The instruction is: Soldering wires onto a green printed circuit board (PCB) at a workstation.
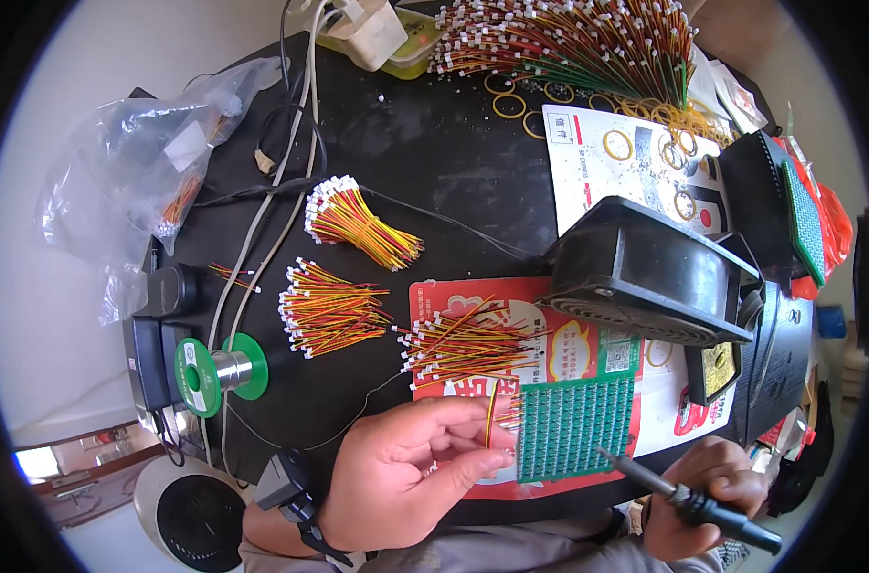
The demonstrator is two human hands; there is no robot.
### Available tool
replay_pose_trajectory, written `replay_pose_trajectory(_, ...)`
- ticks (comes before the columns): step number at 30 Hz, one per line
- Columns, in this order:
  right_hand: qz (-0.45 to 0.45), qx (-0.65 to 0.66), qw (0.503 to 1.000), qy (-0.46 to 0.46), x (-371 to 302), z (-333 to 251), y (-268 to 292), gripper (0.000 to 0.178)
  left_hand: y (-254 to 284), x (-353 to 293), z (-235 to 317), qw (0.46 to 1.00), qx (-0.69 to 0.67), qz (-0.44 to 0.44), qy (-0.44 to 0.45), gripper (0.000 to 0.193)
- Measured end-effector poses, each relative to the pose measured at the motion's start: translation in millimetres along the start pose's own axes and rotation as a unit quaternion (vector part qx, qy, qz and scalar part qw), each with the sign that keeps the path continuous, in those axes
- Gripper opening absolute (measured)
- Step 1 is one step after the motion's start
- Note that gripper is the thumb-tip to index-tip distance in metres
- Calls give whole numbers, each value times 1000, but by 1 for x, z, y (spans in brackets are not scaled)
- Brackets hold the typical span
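Observation:
My left hand (406, 468) is closed in a pinch beside the left edge of a green circuit board panel (576, 425). A thin yellow-and-dark wire lead (493, 411) stands up between its fingers. Along that edge, several short wire ends (513, 413) touch the board. My right hand (707, 487) grips the dark handle of a soldering iron (740, 523). The iron's metal tip points left, over the board's lower right part; whether it touches is hard to tell. Just above my left hand lies a loose pile of red-and-yellow wire leads (468, 344) with white connectors.
A black fan-like unit (645, 267) stands behind the board, with a sponge holder (717, 368) to its right. Left are more wire bundles (358, 229), a solder spool (232, 371) and white cables (263, 210). A large wire heap (568, 48) and rubber bands (511, 105) lie far back.

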State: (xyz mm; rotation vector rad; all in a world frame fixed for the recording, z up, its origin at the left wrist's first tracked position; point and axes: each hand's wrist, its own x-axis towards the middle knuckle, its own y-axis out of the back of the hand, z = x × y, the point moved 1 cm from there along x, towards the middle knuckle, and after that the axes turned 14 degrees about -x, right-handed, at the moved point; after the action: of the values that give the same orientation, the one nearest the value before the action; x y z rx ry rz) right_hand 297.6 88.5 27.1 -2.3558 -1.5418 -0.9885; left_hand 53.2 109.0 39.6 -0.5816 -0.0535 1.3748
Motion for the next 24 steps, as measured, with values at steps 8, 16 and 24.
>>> replay_pose_trajectory(8, -91, -20, 994, 50, -14, 13, -6, 42, 3, -2, -3, 999, 13, -9, 29, 14)
replay_pose_trajectory(16, -162, 14, 986, 40, -12, 19, -3, 42, -1, -1, -6, 998, -53, 5, 32, 41)
replay_pose_trajectory(24, -114, -39, 991, 60, -10, 16, -9, 37, -5, -2, -3, 999, -24, 11, 30, 31)
